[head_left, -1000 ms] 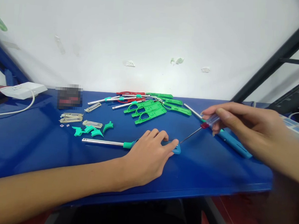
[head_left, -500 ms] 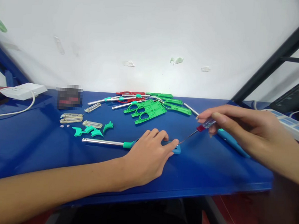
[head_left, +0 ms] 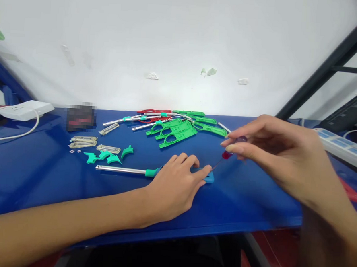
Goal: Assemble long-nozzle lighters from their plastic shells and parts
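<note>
A long-tube gas lighter with a blue body lies flat near the table's front, its metal tube pointing left. My left hand is closed over the blue body, pressing it down and hiding most of it. Only the body's right end shows past the fingers. Pinched between the thumb and fingers of my right hand is a small screwdriver with a red and clear handle. Its thin shaft slants down to the left, with the tip at the right end of the lighter, beside my left index finger.
Green handle shells and metal-tubed lighter parts lie at the back. Left of these are clear fuel tanks and teal triggers. A white power strip and a red piece are at the right.
My right hand has moved left and turned, bringing the screwdriver to a steeper slant. My left hand keeps its hold on the lighter. A red piece at the right has come into view.
</note>
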A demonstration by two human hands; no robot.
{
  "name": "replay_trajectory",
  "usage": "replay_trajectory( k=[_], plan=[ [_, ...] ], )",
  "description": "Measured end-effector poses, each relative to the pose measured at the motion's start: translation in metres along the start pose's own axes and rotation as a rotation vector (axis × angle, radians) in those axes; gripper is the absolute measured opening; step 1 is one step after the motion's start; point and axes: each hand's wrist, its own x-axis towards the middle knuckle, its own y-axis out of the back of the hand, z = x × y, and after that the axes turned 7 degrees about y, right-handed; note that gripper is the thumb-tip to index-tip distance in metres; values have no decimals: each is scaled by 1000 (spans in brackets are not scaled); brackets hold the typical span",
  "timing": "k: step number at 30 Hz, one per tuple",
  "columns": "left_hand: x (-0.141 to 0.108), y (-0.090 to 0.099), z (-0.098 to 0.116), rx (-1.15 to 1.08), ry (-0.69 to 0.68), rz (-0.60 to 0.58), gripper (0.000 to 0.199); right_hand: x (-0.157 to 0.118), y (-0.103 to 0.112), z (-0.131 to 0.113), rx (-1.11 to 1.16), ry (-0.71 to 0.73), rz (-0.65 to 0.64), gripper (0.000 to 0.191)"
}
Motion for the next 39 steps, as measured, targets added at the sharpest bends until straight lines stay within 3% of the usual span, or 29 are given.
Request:
replay_trajectory(
  k=[5, 10, 14, 17, 21, 27, 34, 39],
  plan=[
    [-1, 0, -1, -6, 1, 6, 40, 0, -13, -4, 29, -73, 96, 45],
    [-1, -1, -1, 7, -15, 17, 40, 2, -19, -6, 44, -32, 61, 28],
    [-1, 0, 0, 6, -6, 14, 41, 1, -8, -3, 5, 40, -44, 15],
    [0, 2, 0, 19, -11, 8, 41, 0, 3, 1, -2, 27, -139, 29],
    [-1, 2, -1, 29, -25, 11, 41, 1, 9, 4, -110, -12, -79, 31],
    [-2, 0, -1, 25, -33, 27, 40, 1, 1, 4, -141, -4, -42, 35],
    [-1, 1, -1, 39, -26, 6, 41, 0, -10, 0, -462, 191, 63, 57],
    [-1, 1, -1, 35, -29, 5, 40, 1, -12, 4, -528, 219, 90, 59]
  ],
)
